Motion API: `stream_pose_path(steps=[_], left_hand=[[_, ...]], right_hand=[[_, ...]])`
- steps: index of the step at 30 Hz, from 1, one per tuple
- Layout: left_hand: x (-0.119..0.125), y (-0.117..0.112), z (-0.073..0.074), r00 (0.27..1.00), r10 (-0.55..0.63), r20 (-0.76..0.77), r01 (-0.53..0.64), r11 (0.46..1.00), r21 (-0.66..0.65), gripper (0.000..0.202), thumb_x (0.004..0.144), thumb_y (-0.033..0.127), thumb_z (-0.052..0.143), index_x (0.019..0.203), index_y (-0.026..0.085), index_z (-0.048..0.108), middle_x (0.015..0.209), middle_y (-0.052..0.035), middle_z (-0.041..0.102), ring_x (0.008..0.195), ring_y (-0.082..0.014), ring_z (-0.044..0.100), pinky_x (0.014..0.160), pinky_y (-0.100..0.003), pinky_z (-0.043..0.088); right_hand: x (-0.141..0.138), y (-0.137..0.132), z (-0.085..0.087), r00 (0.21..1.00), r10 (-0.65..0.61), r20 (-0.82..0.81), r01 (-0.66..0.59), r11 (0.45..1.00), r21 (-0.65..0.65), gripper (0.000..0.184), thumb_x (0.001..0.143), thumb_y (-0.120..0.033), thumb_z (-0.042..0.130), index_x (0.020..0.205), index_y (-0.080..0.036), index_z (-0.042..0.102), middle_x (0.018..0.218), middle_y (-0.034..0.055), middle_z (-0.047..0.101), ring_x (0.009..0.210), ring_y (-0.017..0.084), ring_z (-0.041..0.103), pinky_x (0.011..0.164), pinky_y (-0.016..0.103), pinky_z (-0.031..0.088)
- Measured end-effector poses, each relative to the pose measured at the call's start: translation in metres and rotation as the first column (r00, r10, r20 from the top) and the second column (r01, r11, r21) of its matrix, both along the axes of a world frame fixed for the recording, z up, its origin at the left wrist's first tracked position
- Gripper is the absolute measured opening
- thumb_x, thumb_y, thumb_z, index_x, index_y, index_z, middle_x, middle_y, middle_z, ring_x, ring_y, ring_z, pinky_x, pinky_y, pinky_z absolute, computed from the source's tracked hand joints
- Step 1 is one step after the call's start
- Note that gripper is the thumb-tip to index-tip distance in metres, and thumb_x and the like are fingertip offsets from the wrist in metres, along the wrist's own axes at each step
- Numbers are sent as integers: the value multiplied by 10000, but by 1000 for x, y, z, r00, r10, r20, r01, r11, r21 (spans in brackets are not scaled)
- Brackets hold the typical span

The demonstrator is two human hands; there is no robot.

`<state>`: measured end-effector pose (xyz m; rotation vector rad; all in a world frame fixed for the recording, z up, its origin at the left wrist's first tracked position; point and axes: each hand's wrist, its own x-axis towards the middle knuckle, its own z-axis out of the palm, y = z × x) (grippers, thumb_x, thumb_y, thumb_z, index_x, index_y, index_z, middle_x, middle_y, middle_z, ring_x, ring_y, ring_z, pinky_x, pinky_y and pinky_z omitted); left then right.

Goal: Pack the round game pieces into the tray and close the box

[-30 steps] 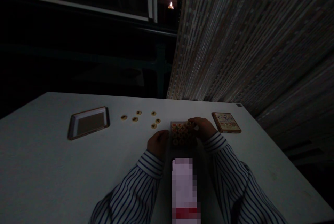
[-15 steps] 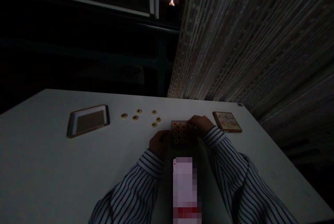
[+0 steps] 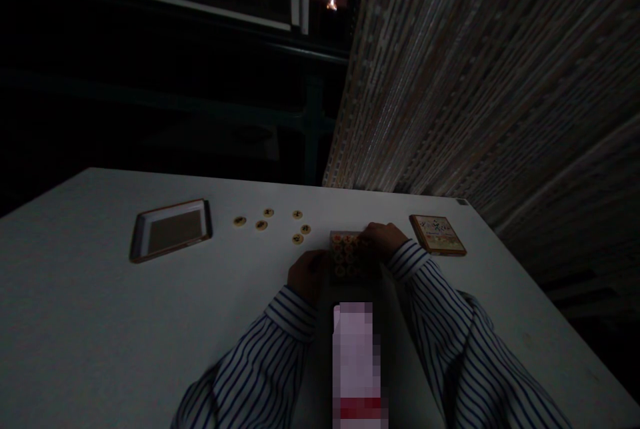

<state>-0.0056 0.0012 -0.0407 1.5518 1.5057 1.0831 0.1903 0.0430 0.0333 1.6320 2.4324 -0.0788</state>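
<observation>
A small square box (image 3: 347,255) packed with round wooden game pieces sits on the white table (image 3: 100,322) just ahead of me. My left hand (image 3: 306,273) rests against the box's left side, fingers curled. My right hand (image 3: 383,239) lies over the box's far right corner, fingers bent down onto the pieces; the dim light hides whether it pinches one. Several loose round pieces (image 3: 298,239) lie on the table left of the box.
An empty shallow tray or box lid (image 3: 170,230) lies at the far left. A printed square board or lid (image 3: 437,234) lies right of my right hand. A slatted wall rises at the back right; the table's right edge falls away.
Both hands have drawn a little closer onto the box. The view has shifted slightly; the loose pieces, tray and printed square have not moved.
</observation>
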Motion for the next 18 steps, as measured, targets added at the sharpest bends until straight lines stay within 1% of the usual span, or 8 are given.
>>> stream_pose_path(steps=[6,9,13,15,18], left_hand=[[0,0,1,1000,11,15,-10,999,-32,289,737,350,495,877,142,638,853,-75,676,786,-182,628,722,-308,512],[-1,-1,4,1000,-7,-8,7,1000,-19,273,741,339,491,871,151,641,841,-67,679,782,-182,628,718,-310,512],[1,-3,5,1000,15,-20,-15,1000,-7,268,743,341,494,861,153,645,851,-67,676,788,-180,626,729,-309,509],[1,-3,4,1000,24,-8,-24,1000,-13,281,746,347,489,866,145,644,844,-72,674,782,-178,626,723,-304,509],[0,-2,3,1000,5,-20,-5,1000,-18,289,748,355,485,872,148,644,840,-68,673,784,-178,624,721,-304,507]], right_hand=[[-3,0,2,1000,-10,20,10,999,-31,287,810,-373,428,988,-241,610,1004,72,595,935,202,550,721,299,376],[-3,1,2,1000,-6,25,6,1000,-26,293,811,-375,426,997,-240,608,999,76,595,937,207,549,721,304,377],[-3,1,1,999,-2,43,4,999,-46,284,811,-368,419,956,-232,622,980,79,600,910,210,560,693,302,384],[-2,1,2,999,-2,34,4,999,-39,280,807,-365,426,965,-240,621,982,76,599,911,209,560,694,302,383],[0,-1,4,1000,-1,-7,1,1000,-14,293,803,-367,440,1014,-251,606,1007,71,594,938,205,549,714,303,380]])
